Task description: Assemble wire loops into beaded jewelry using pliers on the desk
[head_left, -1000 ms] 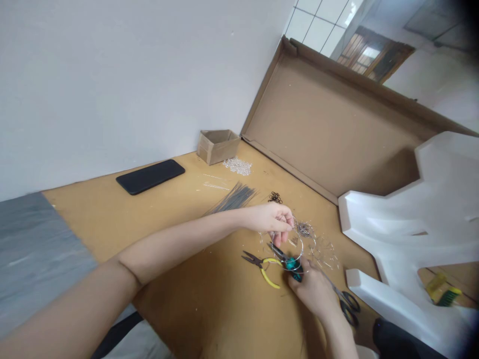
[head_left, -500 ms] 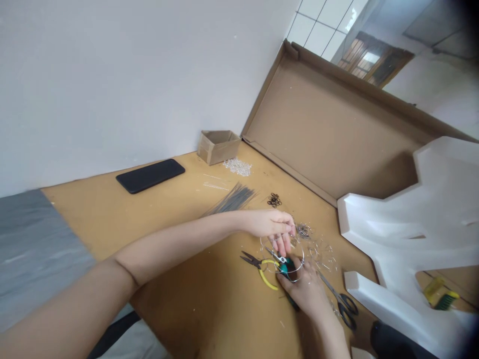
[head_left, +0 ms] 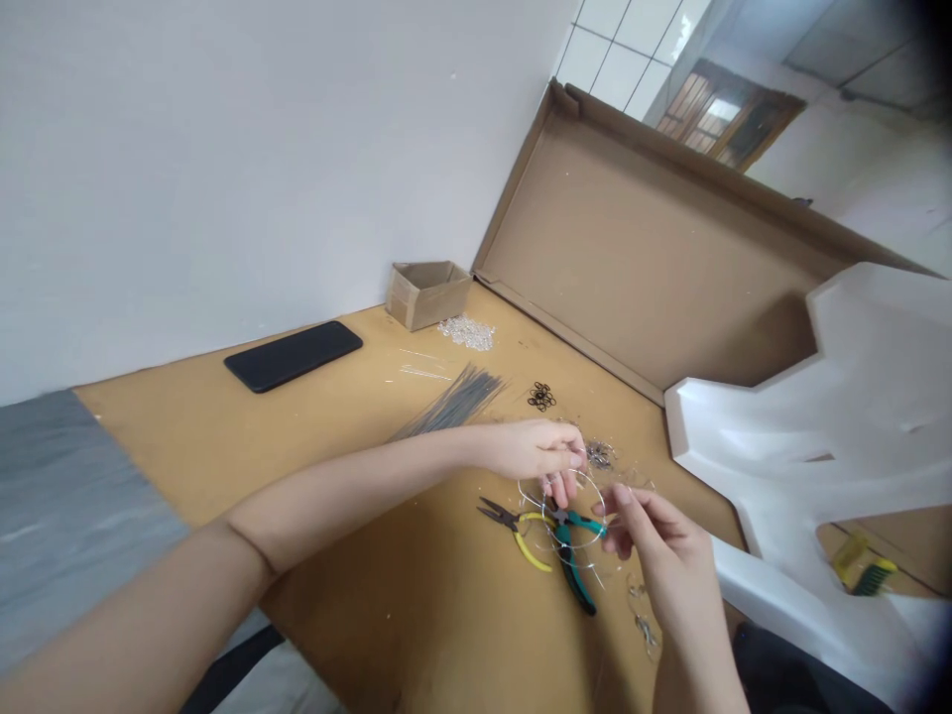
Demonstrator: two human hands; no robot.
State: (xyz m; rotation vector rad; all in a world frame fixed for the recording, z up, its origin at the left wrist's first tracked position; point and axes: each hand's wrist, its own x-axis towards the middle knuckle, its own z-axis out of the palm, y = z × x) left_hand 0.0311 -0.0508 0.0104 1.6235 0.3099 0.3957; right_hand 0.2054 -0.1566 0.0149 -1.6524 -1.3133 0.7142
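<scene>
My right hand [head_left: 665, 545] is no longer gripping the green pliers [head_left: 564, 551]; they are lying spread below my left hand [head_left: 539, 451], behind the wire ring [head_left: 604, 508]. Yellow pliers [head_left: 511, 521] are lying alongside; black rings [head_left: 541, 397] are sitting beyond the left grip, my forearm [head_left: 357, 483] covering part of a wire bundle [head_left: 455, 400]. Left is pinching the ring, which is hanging below. Right is curling beside it; I can't tell whether it's holding.

Looks like a small craft workspace tbh, can't tell if home or workshop. Yellow-handled pliers [head_left: 513, 521], teal-handled pliers [head_left: 569, 571], bundle of grey wires [head_left: 459, 399], black rings [head_left: 542, 397], small cardboard box [head_left: 425, 301], all on a desk [head_left: 416, 615] against a plain white wall [head_left: 260, 169].
</scene>
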